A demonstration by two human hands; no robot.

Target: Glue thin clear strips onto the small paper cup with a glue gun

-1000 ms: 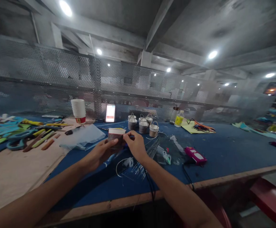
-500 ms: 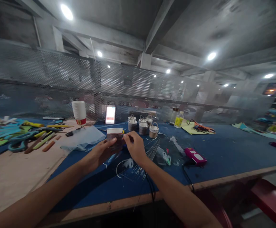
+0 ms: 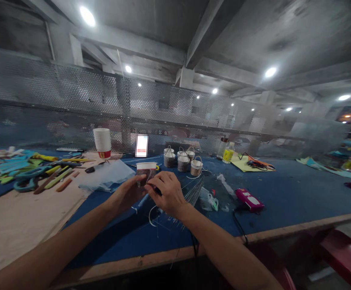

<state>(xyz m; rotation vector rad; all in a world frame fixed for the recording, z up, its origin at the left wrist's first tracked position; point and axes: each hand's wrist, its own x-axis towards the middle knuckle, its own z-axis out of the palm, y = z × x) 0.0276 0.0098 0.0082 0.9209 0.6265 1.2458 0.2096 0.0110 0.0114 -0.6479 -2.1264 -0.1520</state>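
My left hand [image 3: 129, 193] is closed round the side of a small paper cup [image 3: 146, 166], held upright above the table. The cup has a white rim and a dark brown outside, with a thin curved line across it. At the cup's lower right side, my right hand [image 3: 167, 193] is closed with thumb and fingertips together; whatever they pinch is too small to make out. Behind the hands stand several little cup buckets [image 3: 183, 163] with looped handles. Thin wires [image 3: 195, 191] lie loose on the table to the right of my right hand.
A stack of white paper cups [image 3: 102, 141] and a lit screen [image 3: 142, 146] stand at the back. Scissors [image 3: 30, 177] and coloured strips lie left. To the right are a magenta box [image 3: 249, 200] with a black cord, a yellow-labelled bottle [image 3: 228, 153] and yellow paper [image 3: 238, 164].
My right hand has moved down from near the cup's rim to its lower side, turning its fingers inward. My left hand still holds the cup in nearly the same place.
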